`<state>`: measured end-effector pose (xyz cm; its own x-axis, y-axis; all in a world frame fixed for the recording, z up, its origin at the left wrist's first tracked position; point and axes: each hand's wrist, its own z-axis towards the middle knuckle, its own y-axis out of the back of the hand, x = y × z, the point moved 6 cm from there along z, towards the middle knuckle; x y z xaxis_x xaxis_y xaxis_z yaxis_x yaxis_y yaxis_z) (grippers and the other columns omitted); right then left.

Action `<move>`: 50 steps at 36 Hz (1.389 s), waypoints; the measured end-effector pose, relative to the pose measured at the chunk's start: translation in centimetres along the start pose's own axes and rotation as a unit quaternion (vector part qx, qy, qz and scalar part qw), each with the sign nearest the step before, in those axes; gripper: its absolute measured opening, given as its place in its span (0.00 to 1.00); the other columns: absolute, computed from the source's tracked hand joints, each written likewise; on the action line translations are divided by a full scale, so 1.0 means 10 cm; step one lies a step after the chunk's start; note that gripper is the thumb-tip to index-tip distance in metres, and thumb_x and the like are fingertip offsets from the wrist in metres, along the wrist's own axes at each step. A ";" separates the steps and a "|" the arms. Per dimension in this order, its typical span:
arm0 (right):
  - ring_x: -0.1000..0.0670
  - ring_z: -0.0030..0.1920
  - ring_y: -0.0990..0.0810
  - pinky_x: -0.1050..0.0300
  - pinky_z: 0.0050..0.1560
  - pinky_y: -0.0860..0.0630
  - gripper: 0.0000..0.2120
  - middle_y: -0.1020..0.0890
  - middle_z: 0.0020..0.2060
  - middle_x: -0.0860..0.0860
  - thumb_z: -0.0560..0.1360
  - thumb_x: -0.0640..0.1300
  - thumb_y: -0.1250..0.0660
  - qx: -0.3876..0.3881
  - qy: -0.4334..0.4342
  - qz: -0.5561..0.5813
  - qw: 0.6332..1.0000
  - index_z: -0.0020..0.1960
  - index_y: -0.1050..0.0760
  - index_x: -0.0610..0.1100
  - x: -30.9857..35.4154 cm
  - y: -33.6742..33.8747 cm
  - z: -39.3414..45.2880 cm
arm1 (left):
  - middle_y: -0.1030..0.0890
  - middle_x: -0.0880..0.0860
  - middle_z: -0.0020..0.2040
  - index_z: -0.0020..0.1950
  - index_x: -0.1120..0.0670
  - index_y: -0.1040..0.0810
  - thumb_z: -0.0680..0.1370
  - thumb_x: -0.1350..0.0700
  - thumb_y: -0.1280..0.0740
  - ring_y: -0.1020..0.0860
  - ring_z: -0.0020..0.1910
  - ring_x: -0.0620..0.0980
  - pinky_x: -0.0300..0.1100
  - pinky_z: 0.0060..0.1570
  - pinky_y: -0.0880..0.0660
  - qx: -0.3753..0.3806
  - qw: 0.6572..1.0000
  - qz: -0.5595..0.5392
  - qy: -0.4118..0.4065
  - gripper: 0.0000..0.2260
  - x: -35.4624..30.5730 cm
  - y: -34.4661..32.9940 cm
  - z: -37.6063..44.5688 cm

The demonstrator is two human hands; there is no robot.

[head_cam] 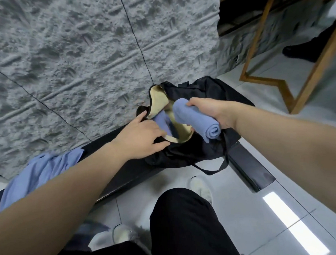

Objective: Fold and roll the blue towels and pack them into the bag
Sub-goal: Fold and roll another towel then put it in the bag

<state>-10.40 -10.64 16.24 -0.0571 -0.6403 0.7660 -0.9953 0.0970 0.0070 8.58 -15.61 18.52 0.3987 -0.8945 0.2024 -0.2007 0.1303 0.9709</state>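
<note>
Right hand [208, 110] grips rolled blue towel [196, 120]; left hand [142, 136], fingers spread, holds black bag [183, 151] open; slipping rim could block entry.

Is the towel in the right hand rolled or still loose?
Rolled: the towel in the right hand is a tight cylinder, its spiral end showing.

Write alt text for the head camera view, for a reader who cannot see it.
A person's right hand holds a rolled blue towel over the open mouth of a black bag with a cream lining, while the left hand holds the bag's opening apart. Another blue towel already lies inside the bag, and a loose, unfolded blue towel lies to the left.
</note>
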 end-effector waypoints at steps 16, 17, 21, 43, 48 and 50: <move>0.48 0.31 0.31 0.56 0.33 0.35 0.09 0.27 0.36 0.46 0.80 0.47 0.42 -0.044 0.037 -0.197 0.979 0.46 0.31 0.42 0.19 -0.25 0.65 | 0.20 0.49 0.44 0.45 0.50 0.20 0.81 0.49 0.41 0.23 0.44 0.52 0.53 0.44 0.24 0.069 0.993 -0.084 0.037 0.12 0.04 -0.16 0.56; 0.48 0.30 0.32 0.57 0.32 0.36 0.10 0.28 0.34 0.45 0.80 0.46 0.42 -0.049 0.037 -0.200 0.978 0.44 0.32 0.42 0.22 -0.27 0.68 | 0.20 0.50 0.43 0.44 0.50 0.21 0.81 0.51 0.41 0.23 0.43 0.52 0.52 0.42 0.24 0.086 0.994 -0.064 0.035 0.11 0.04 -0.21 0.62; 0.37 0.40 0.23 0.57 0.34 0.34 0.21 0.24 0.57 0.28 0.82 0.44 0.44 -0.034 0.026 -0.174 0.984 0.64 0.31 0.27 0.24 -0.32 0.81 | 0.25 0.50 0.37 0.43 0.52 0.24 0.80 0.48 0.40 0.27 0.37 0.52 0.43 0.30 0.37 0.173 0.983 -0.004 0.054 0.11 0.05 -0.38 0.74; 0.48 0.54 0.29 0.57 0.38 0.34 0.23 0.28 0.57 0.48 0.77 0.44 0.41 -0.112 0.046 -0.109 0.987 0.72 0.37 0.45 -0.02 -0.44 1.14 | 0.31 0.46 0.39 0.66 0.53 0.31 0.74 0.41 0.29 0.30 0.42 0.52 0.44 0.40 0.35 0.049 0.978 -0.164 0.117 0.27 0.09 -0.47 0.64; 0.50 0.47 0.28 0.57 0.36 0.35 0.21 0.25 0.52 0.48 0.76 0.44 0.39 -0.104 0.042 -0.110 0.988 0.69 0.33 0.45 -0.06 -0.44 1.11 | 0.32 0.50 0.67 0.71 0.46 0.30 0.72 0.40 0.30 0.25 0.58 0.55 0.49 0.53 0.25 0.063 0.978 -0.169 0.104 0.29 0.08 -0.56 0.63; 0.51 0.43 0.27 0.57 0.36 0.34 0.21 0.24 0.49 0.48 0.76 0.43 0.40 -0.098 0.049 -0.089 0.990 0.69 0.32 0.43 -0.08 -0.45 1.12 | 0.35 0.49 0.71 0.73 0.44 0.31 0.73 0.42 0.30 0.24 0.59 0.56 0.48 0.53 0.25 0.054 0.982 -0.153 0.099 0.29 0.07 -0.56 0.63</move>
<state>-6.79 -19.14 8.38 0.1357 -0.5840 0.8004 -0.9540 0.1411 0.2646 4.37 -19.68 12.38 0.6193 -0.7823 -0.0661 -0.1339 -0.1882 0.9730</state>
